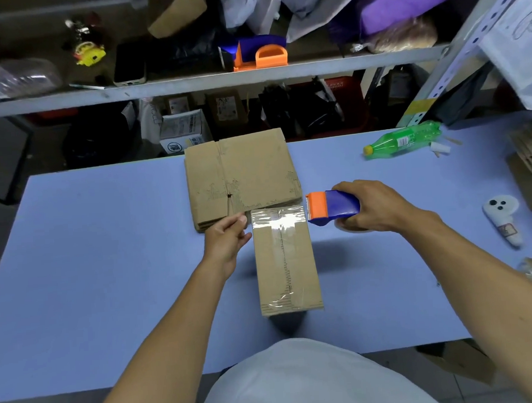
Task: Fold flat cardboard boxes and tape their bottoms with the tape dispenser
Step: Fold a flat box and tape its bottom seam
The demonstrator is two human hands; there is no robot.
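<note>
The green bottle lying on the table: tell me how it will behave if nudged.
The green bottle lies on its side on the table, so it would probably roll. It looks see-through and possibly empty, hence likely light. Its smooth plastic may slip in a loose grip.
</note>
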